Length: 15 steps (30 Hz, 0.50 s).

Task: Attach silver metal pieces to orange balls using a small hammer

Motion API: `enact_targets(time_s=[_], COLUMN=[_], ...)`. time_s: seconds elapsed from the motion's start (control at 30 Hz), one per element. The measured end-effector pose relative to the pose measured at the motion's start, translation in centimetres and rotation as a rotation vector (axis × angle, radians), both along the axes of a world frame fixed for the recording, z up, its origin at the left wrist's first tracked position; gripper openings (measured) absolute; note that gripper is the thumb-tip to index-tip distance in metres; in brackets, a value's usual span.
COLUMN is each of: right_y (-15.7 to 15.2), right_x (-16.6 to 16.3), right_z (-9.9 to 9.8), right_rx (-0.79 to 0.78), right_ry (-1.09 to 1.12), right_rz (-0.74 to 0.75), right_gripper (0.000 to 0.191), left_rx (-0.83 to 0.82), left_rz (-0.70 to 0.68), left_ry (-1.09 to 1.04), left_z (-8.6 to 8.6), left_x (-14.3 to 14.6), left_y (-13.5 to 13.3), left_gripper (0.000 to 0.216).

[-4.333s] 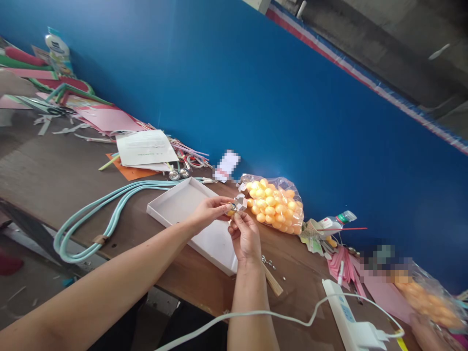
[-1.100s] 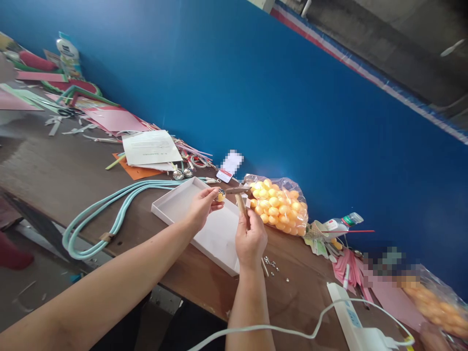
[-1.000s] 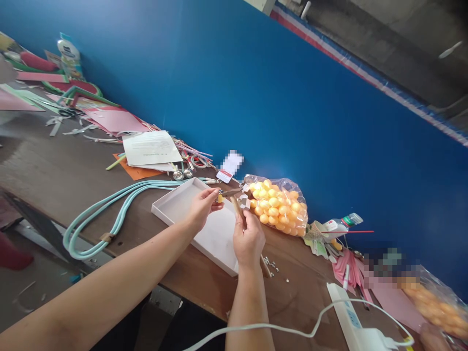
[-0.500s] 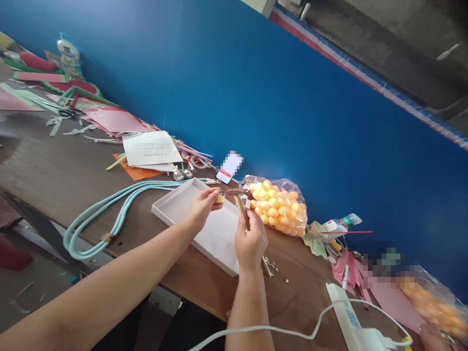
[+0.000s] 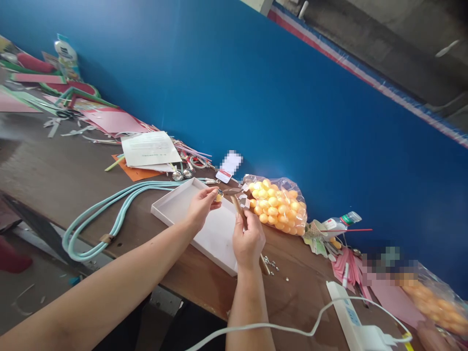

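Note:
Between the fingertips of my left hand [image 5: 203,207] is a small shiny round ball [image 5: 219,195], silvery with a yellowish part. My right hand [image 5: 249,239] is closed round the wooden handle of a hammer [image 5: 238,208]. The hammer's head is up by the ball, close beside it; whether they touch I cannot tell. Both hands are over a shallow white box lid [image 5: 215,241] lying on the brown table [image 5: 292,292]. Small silver beads [image 5: 270,264] lie just right of my right wrist.
A clear bag of orange-yellow balls [image 5: 278,207] stands against the blue wall. Light blue cords [image 5: 120,214] loop at the left. Papers [image 5: 150,148], two silver balls [image 5: 183,174] and strips lie behind. A white cable crosses my right forearm from a power strip [image 5: 347,312].
My right hand has shifted slightly left, and the hammer head has moved a little left toward the ball. My left hand is almost in the same place, still pinching it.

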State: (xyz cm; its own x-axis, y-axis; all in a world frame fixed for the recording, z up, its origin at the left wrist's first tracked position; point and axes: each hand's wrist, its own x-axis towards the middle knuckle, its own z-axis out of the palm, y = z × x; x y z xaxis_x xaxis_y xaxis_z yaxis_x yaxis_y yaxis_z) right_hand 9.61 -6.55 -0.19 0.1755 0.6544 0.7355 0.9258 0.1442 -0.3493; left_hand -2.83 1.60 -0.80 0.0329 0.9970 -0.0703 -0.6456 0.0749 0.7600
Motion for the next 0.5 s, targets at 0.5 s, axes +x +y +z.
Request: enact_targets(time_s=[0.5], right_y=[-0.07], right_x=[-0.06], right_z=[0.1], right_rx=[-0.04], right_ry=[0.034], right_rz=[0.005], right_gripper=[0.03], left_rx=[-0.005], left_rz=[0.011], left_ry=[0.003], left_z=[0.07], left_x=[-0.01], left_y=[-0.06], left_gripper=[0.039])
